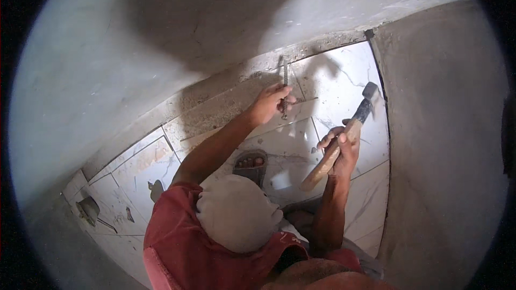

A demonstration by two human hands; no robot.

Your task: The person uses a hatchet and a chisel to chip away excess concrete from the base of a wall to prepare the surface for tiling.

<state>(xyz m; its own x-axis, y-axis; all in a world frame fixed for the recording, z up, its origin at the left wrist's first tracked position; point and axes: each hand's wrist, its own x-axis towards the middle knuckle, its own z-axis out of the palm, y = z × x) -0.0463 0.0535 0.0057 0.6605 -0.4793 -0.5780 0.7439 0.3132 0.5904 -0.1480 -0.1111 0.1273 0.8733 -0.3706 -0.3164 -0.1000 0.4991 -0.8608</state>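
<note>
My left hand point(271, 102) is closed around a slim metal chisel-like rod point(285, 77). One end of the rod points to the foot of the wall, over a rough mortar strip point(220, 106); whether it touches cannot be told. In my right hand point(345, 147) is a hammer point(329, 162) with a wooden handle, dark wrapping near the top and a metal head point(370, 90). The head is raised to the right of the rod, apart from it. My fingers wrap the middle of the handle.
White marbled tiles point(352, 67) cover the floor. A plastered wall point(97, 91) runs along the far side, and a grey wall point(446, 129) stands right. A sandaled foot point(251, 164) rests below my left hand. A trowel-like tool point(88, 209) lies far left.
</note>
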